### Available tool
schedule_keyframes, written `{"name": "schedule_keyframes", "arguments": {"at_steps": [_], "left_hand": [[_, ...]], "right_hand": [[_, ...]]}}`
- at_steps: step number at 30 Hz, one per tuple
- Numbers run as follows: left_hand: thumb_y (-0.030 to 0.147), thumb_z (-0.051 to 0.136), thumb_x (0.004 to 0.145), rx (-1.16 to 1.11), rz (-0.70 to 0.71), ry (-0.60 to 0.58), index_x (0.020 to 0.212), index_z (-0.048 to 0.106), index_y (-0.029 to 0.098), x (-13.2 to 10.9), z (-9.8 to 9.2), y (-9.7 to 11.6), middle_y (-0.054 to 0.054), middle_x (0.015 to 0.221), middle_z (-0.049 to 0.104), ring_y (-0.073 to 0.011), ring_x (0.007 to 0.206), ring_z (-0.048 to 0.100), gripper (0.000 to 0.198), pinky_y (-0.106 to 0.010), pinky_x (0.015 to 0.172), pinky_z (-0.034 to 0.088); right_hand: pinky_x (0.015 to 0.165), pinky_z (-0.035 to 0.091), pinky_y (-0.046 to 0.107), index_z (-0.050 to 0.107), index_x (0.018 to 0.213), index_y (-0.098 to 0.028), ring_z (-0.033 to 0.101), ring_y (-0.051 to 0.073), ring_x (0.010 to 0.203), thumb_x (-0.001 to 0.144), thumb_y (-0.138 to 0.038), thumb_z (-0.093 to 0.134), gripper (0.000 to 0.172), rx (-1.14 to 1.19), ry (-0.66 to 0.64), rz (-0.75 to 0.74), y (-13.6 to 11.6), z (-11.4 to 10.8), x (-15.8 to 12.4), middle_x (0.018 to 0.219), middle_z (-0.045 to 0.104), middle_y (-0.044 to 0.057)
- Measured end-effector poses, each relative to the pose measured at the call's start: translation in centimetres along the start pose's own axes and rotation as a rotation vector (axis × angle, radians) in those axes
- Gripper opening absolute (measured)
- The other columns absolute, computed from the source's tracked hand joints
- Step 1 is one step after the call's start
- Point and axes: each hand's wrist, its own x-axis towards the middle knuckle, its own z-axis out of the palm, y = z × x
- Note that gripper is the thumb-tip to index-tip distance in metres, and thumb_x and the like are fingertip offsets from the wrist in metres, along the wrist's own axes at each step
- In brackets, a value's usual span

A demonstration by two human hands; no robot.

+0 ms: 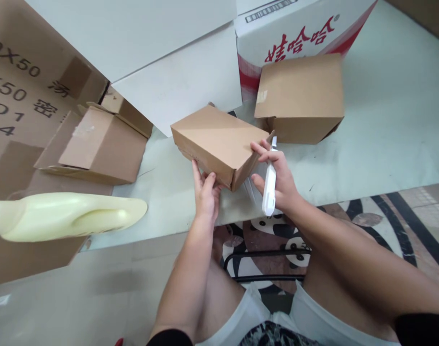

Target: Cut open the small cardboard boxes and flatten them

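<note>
Several cardboard surfaces at your left: a large, flat-walled carton (16, 163) with black print, then a pale yellow form (86, 216), smooth and tapered to a rounded tip, near a flapped box (115, 144) with shiny tape. Next, a white box (190, 72), plain-faced. Your left hand (206, 192) grips the near side of the held box (219, 137), brown, sharp-edged, tilted over the pale-green tabletop (378, 139). Your right hand (282, 175), fingers loosely spread, touches its right corner and holds a slim white cutter (269, 192); exact grip unclear. Beyond, a brown box (302, 89) stands before a red-lettered carton (298, 43).
</note>
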Motion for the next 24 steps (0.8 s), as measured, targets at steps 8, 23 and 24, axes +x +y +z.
{"name": "schedule_keyframes", "arguments": {"at_steps": [8, 23, 24], "left_hand": [[0.044, 0.085, 0.071, 0.007, 0.056, -0.026, 0.153, 0.042, 0.043, -0.2, 0.2, 0.1, -0.005, 0.113, 0.064, -0.0203, 0.089, 0.064, 0.093, -0.028, 0.064, 0.052], [0.050, 0.080, 0.068, -0.002, 0.140, 0.037, 0.115, 0.064, 0.025, 0.3, -0.1, 0.6, -0.008, 0.129, 0.069, -0.0280, 0.124, 0.063, 0.055, -0.035, 0.094, 0.053], [0.049, 0.079, 0.068, -0.010, 0.166, 0.037, 0.112, 0.065, 0.025, 0.4, -0.3, 0.6, -0.008, 0.126, 0.070, -0.0270, 0.121, 0.064, 0.052, -0.034, 0.092, 0.053]], "right_hand": [[0.121, 0.034, 0.067, 0.045, 0.114, -0.030, 0.042, 0.034, 0.153, 0.090, -0.033, 0.063, 0.030, -0.029, 0.072, 0.024, 0.1, -0.6, 0.1, 0.149, 0.062, 0.010], [0.107, 0.049, 0.056, 0.046, 0.108, -0.029, 0.066, 0.028, 0.126, 0.088, -0.026, 0.062, 0.027, -0.006, 0.229, 0.002, -0.1, -1.4, 0.3, 0.127, 0.071, 0.008], [0.107, 0.049, 0.055, 0.044, 0.109, -0.029, 0.065, 0.028, 0.126, 0.088, -0.029, 0.064, 0.029, 0.003, 0.257, 0.085, 0.3, -1.6, 0.5, 0.130, 0.069, 0.008]]}}
